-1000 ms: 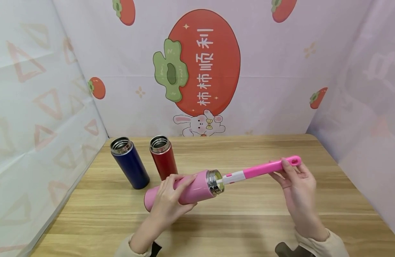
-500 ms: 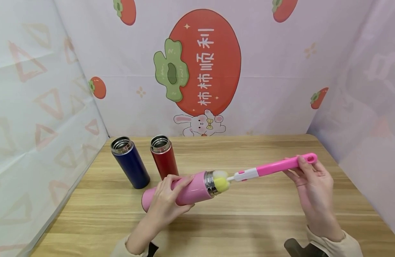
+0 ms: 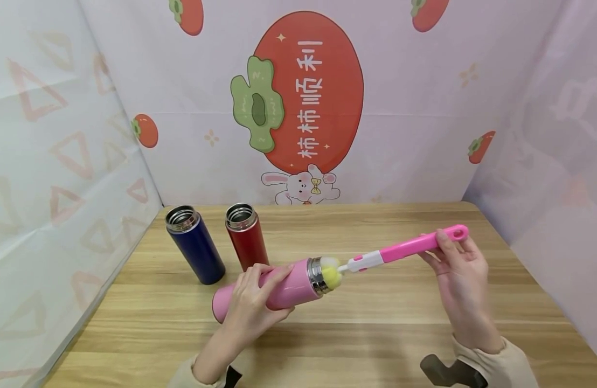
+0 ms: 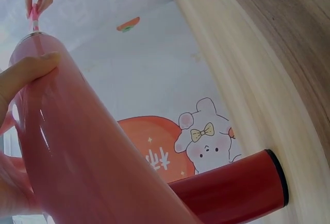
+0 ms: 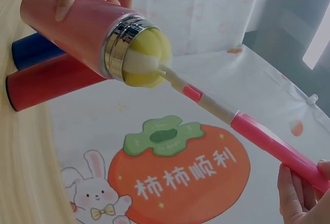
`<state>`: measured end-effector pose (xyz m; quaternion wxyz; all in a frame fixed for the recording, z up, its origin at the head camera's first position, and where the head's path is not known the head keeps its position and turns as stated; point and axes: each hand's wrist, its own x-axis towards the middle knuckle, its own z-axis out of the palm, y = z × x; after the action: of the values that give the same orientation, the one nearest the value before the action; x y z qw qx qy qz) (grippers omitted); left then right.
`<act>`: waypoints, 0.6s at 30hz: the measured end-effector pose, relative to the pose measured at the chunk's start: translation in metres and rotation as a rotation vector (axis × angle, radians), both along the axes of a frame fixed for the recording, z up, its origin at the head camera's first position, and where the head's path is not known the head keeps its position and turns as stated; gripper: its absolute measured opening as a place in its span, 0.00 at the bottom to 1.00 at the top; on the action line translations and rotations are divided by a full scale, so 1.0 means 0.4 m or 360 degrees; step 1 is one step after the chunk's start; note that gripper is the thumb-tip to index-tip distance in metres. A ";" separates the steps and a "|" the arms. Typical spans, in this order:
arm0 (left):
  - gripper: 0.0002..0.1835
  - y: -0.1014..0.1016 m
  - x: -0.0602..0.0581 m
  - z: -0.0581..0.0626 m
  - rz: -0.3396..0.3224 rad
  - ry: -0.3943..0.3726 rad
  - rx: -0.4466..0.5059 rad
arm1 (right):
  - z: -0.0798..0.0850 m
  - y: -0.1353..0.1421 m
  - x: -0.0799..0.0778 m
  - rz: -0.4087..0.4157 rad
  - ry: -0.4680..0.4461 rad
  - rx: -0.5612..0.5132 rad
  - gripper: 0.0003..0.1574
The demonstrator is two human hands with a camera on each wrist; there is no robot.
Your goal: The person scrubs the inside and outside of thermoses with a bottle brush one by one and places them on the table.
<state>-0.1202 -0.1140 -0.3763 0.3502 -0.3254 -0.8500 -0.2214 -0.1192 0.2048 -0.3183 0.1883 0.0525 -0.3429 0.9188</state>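
My left hand (image 3: 254, 302) grips a pink thermos bottle (image 3: 296, 284) round its body, tilted nearly sideways with its steel mouth facing right. In my right hand (image 3: 460, 275) is the pink handle of a bottle brush (image 3: 410, 248), pinched near its looped end. The brush's yellow and white sponge head (image 5: 149, 56) sits partly inside the bottle's mouth, its outer part bulging past the steel rim. In the left wrist view the pink bottle (image 4: 77, 131) hides most of the brush.
A blue bottle (image 3: 196, 250) and a red bottle (image 3: 248, 242), both lidless, stand upright behind the left hand on the wooden table (image 3: 376, 345). Printed cloth (image 3: 415, 108) hangs behind the table and at both sides.
The brush was deeper in the bottle a second ago. It was drawn out to the right until the sponge showed, then moved slightly back left. The left hand keeps its hold.
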 end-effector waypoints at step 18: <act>0.40 0.015 -0.002 0.002 0.0005 0.0013 0.0016 | -0.084 -0.046 -0.031 0.0156 -0.0043 0.0318 0.04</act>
<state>-0.1211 -0.1080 -0.3756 0.3556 -0.3233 -0.8479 -0.2237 -0.1317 0.1864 -0.3519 0.1324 0.0752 -0.4323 0.8888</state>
